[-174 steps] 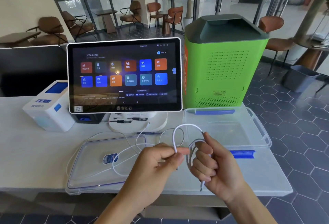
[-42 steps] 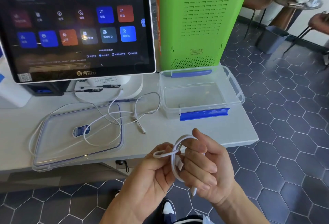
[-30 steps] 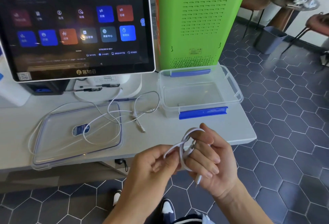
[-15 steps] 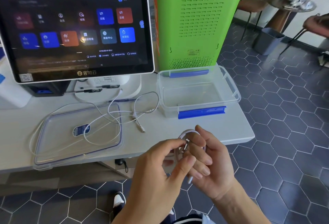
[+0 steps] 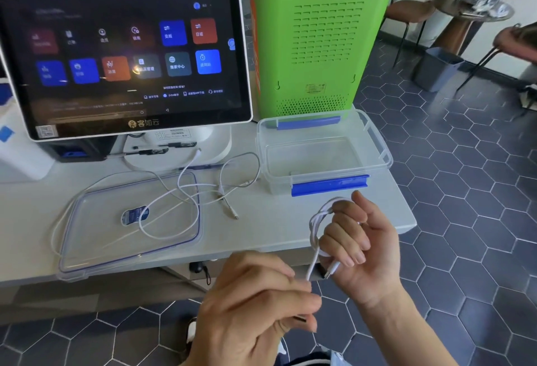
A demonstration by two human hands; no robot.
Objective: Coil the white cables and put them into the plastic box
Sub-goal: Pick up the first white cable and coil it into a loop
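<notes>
My right hand [image 5: 359, 246] holds a small coil of white cable [image 5: 316, 220] wound around its fingers, just in front of the table edge. My left hand [image 5: 261, 304] sits lower and pinches the cable's free end, drawn taut down from the coil. The clear plastic box [image 5: 377, 144] with blue clips stands open on the table behind my right hand, with nothing inside. Loose white cables [image 5: 186, 191] lie tangled on the table, partly over the box's lid [image 5: 96, 246].
A touchscreen terminal [image 5: 125, 54] stands at the back left of the white table [image 5: 290, 234], a tall green machine [image 5: 319, 40] behind the box. A white device [image 5: 17, 150] is at far left. The table's right edge drops to tiled floor.
My left hand has come off the coil and pulled the cable's end down and toward me. The coil stays on my right fingers. Earlier, the cable was longer and looser.
</notes>
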